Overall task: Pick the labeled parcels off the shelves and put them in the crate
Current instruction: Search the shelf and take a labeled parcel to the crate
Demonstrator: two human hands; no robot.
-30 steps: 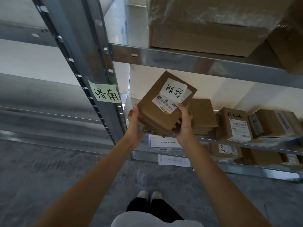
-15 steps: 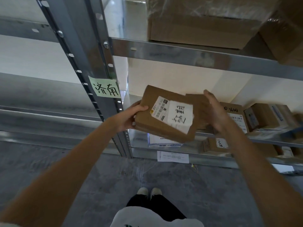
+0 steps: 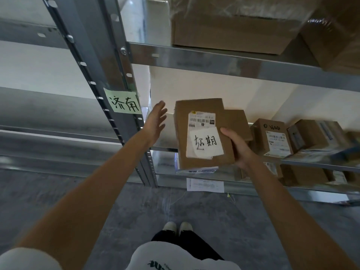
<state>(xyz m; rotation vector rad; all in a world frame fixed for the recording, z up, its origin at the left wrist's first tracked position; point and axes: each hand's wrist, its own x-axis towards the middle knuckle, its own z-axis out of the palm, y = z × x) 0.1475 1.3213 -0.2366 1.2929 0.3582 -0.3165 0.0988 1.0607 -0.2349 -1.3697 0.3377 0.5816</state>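
A flat brown cardboard parcel (image 3: 200,114) with a barcode label and a white handwritten note is held upright in front of the middle shelf. My right hand (image 3: 236,147) grips its right edge, thumb on the front. My left hand (image 3: 156,121) hovers just left of the parcel, fingers spread, touching nothing. A second flat brown parcel (image 3: 238,121) lies behind it on the metal shelf (image 3: 311,164). No crate is in view.
More labeled boxes (image 3: 272,139) sit to the right on the same shelf and on the shelf below. Large wrapped cartons (image 3: 233,32) fill the upper shelf. A steel upright (image 3: 101,61) with a green handwritten tag (image 3: 124,102) stands at left. Grey floor lies below.
My left hand let go of the parcel and moved off to its left. My right hand took the parcel by its right edge and turned it upright.
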